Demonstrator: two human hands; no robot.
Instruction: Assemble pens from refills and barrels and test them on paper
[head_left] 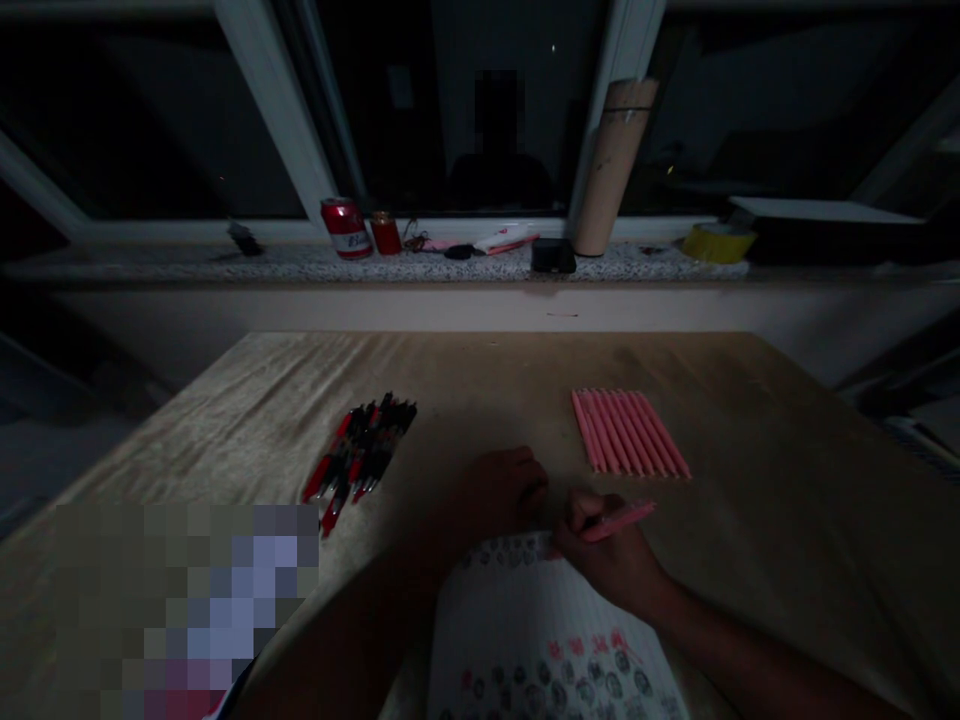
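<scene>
My right hand (607, 545) is closed around a pink pen (619, 521), low over the upper right of a sheet of lined paper (510, 610). Dark round drawings and red marks cover the sheet's lower part, and a row of dark marks runs along its top. Just beyond the top edge, my left hand (514, 485) rests on the table with its fingers loosely curled in; nothing shows in them, though it is dark there. Several pink pens or pencils (628, 432) lie side by side beyond my right hand. To the left is a loose pile of red and black pens (361, 455).
The table (480, 380) has a brown cover and ends below a window sill (450, 268). On the sill stand a red can (346, 228), a small red jar (386, 233), a tall tan cylinder (615, 165), a black box (553, 255) and yellow tape (718, 244). A blurred patch hides the lower left.
</scene>
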